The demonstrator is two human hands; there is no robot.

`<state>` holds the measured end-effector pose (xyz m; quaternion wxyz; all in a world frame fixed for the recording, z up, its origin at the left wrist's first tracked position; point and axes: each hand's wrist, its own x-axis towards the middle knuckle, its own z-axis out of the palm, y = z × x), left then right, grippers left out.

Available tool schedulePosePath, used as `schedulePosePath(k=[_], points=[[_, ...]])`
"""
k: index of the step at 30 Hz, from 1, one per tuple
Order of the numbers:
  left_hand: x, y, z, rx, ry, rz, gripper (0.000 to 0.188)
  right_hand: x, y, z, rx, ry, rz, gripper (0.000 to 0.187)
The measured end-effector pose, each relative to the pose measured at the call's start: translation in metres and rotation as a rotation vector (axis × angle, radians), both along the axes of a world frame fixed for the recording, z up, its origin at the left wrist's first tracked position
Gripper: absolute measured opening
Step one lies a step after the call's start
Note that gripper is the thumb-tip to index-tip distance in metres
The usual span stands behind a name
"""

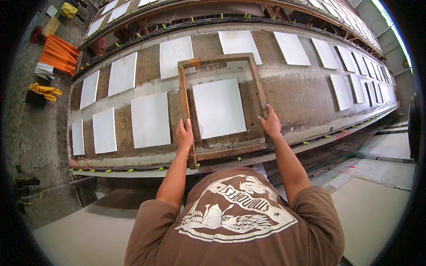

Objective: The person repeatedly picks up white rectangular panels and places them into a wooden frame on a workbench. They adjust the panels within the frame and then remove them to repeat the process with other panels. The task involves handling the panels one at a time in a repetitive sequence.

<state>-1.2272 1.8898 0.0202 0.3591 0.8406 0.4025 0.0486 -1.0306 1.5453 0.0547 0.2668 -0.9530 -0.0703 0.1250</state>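
Observation:
In front of me I hold a rectangular wooden screen frame (pixel 228 153), its wood worn and brown. What spans it is see-through, and a white sheet (pixel 219 108) shows inside its opening. My left hand (pixel 183 135) is closed on the frame's left side, near the lower corner. On the opposite side, my right hand (pixel 270 124) grips the right rail a bit higher up, with a small blue spot by its fingertips. The frame's far end overlaps parts of two white sheets in the back row. Whether the frame rests on the table or hovers cannot be told.
The long brown-grey table (pixel 301 97) carries two rows of white sheets, among them one left of the frame (pixel 151 119). Green clips (pixel 306 143) line its rails. Another such table stands beyond. Orange cloth (pixel 58 54) and yellow gloves (pixel 44 91) lie at the left.

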Motion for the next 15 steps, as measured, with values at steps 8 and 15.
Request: schedulePosePath(k=[8,15], points=[[-0.002,0.007,-0.002,-0.120,-0.127,0.009,0.080,-0.003,0.008,0.021,-0.076,0.028,-0.017,0.074],[0.002,0.007,0.027,-0.086,-0.170,0.022,0.073,0.002,0.003,0.023,0.002,-0.063,0.004,0.070]])
